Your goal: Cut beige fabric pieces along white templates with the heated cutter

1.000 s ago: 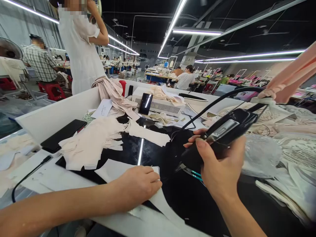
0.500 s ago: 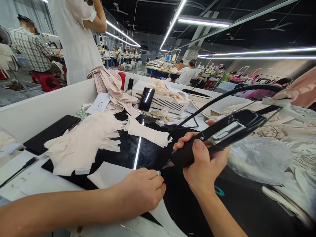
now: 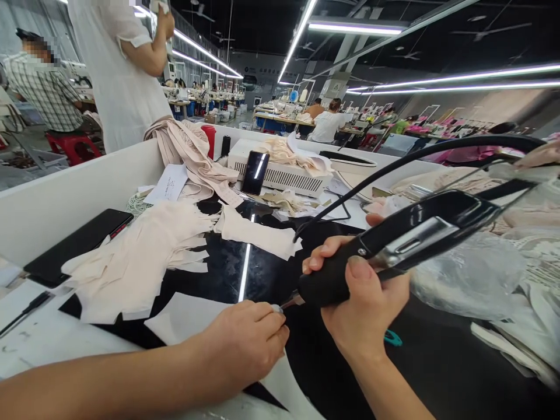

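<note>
- The work looks like it is in the middle. The black tool (image 3: 394, 248) is up in the air, and its tip is just beside a small pale bit (image 3: 276, 308). I cannot tell if they touch.
- The right hand (image 3: 367, 309) is wrapped tight around the tool.
- The left hand (image 3: 249, 338) has its fingers pinched together on the pale bit, over a white sheet (image 3: 184, 318) on the black table (image 3: 446, 356).
- The pale bit seems not finished. I cannot tell which pieces are done or how many are left.
- Two hands, one tool, one pale bit.
- One pile of pale cloth (image 3: 126, 256) lies on the left. Its layers are too many to count.
- One lone cloth strip (image 3: 258, 232) lies beside the pile.
- One phone (image 3: 255, 173) leans on one white box (image 3: 301, 182).
- One clear bag (image 3: 470, 280) sits on the right, near one blue-green handle (image 3: 392, 338).
</note>
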Tool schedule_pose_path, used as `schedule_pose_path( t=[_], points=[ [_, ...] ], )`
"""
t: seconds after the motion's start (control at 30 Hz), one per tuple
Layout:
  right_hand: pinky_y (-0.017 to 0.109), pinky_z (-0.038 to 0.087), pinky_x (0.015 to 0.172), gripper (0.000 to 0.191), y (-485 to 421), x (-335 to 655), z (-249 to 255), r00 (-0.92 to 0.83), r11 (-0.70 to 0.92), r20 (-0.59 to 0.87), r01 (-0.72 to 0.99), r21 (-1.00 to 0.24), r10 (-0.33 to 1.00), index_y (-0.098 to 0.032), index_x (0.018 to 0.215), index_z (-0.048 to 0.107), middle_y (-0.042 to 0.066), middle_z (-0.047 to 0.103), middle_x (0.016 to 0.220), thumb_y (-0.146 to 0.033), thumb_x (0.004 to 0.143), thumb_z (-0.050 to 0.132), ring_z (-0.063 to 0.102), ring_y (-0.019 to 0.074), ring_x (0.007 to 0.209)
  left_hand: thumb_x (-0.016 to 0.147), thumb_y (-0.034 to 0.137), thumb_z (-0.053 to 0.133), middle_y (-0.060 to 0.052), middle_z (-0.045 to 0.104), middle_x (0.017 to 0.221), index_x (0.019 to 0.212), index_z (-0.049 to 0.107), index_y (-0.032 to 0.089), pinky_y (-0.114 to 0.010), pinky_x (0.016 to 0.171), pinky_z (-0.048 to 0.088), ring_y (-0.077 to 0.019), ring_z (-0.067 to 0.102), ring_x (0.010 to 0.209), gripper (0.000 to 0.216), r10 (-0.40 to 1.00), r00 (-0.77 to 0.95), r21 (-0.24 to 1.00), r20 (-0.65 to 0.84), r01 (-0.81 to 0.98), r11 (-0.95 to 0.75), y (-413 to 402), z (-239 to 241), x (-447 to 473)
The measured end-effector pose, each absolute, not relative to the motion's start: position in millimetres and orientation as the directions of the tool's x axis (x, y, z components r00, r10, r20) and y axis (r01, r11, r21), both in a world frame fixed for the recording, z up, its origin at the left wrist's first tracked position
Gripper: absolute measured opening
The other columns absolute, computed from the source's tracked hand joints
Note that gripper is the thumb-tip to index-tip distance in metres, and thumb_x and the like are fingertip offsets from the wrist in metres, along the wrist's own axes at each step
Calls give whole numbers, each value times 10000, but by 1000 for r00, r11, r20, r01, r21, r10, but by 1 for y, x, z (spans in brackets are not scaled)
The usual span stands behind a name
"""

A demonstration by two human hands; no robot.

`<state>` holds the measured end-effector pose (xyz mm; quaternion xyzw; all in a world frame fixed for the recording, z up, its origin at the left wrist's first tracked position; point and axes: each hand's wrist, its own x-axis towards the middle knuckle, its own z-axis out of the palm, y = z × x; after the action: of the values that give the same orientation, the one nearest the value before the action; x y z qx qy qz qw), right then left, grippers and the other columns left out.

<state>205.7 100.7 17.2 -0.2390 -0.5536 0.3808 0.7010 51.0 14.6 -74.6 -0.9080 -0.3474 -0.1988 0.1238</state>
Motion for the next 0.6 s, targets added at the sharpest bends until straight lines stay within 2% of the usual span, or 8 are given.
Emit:
schedule_pose_path(
  t=[0.1,0.3,0.47,0.6],
  points=[
    [326,607,576,504,100,204,15,90,601,600,-254,-758,795,-368,1313,687,-78,726,867,-619,978,968,702,181,607,1241,136,622,-153,872,1258,1236,815,114,-327,943,681,-233,833,1123,194,565,676,-107,473,681,-725,14,-69,49],
    [309,619,582,505,100,202,14,97,613,613,-274,-741,784,-321,1151,665,-78,722,842,-638,952,1004,676,159,592,1299,147,501,-119,916,1215,1280,841,91,-294,1027,685,-199,863,1126,345,507,619,-169,600,718,-676,10,-67,48],
    [331,624,595,509,98,201,15,65,580,583,-246,-777,810,-327,1153,632,-71,721,838,-638,960,986,686,177,614,1291,165,544,-120,927,1239,1337,841,100,-309,1006,703,-211,882,1134,308,520,605,-183,603,740,-647,6,-73,46],
    [333,622,598,492,99,200,14,48,593,602,-248,-766,797,-314,1153,637,-67,733,841,-624,975,975,692,175,613,1271,157,585,-138,924,1242,1302,845,74,-311,1017,693,-225,881,1136,275,501,599,-191,625,740,-645,5,-74,46]
  ],
)
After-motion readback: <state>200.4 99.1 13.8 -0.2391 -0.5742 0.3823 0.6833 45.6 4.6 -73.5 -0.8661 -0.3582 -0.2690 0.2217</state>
